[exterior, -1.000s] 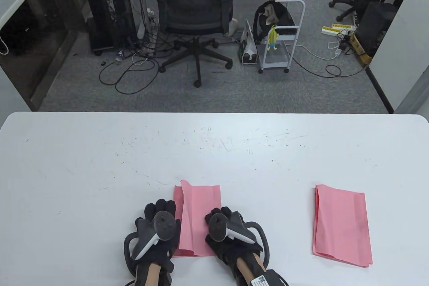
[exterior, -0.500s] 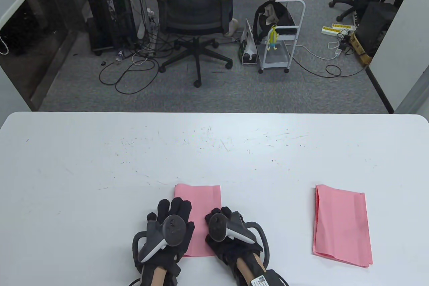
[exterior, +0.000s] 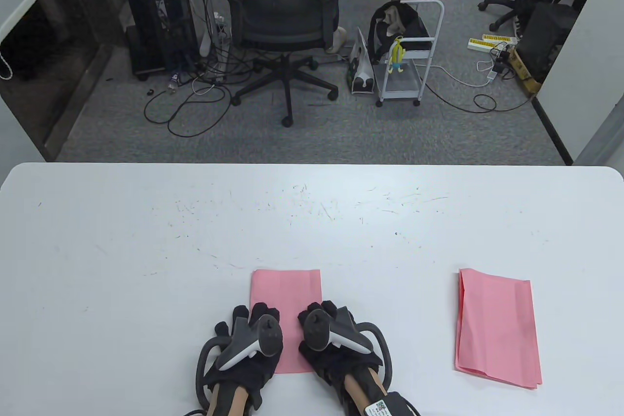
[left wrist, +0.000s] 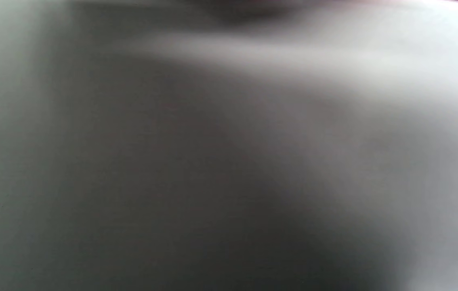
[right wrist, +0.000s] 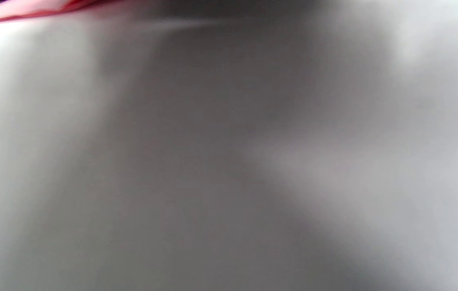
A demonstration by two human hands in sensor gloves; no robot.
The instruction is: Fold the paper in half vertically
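Note:
A pink sheet of paper, folded in half, lies flat on the white table near its front edge. My left hand rests flat on the sheet's near left part. My right hand presses on its near right edge. Both hands lie palm down and hold nothing. The wrist views show only blurred table surface, with a thin pink strip of the paper at the top edge of the right wrist view.
A second folded pink sheet lies on the table to the right, apart from my hands. Beyond the table's far edge stand an office chair and a small white cart.
The raised left flap of the sheet has been laid down flat. My left hand moved right onto the paper and then slid back toward me. My right hand has not moved.

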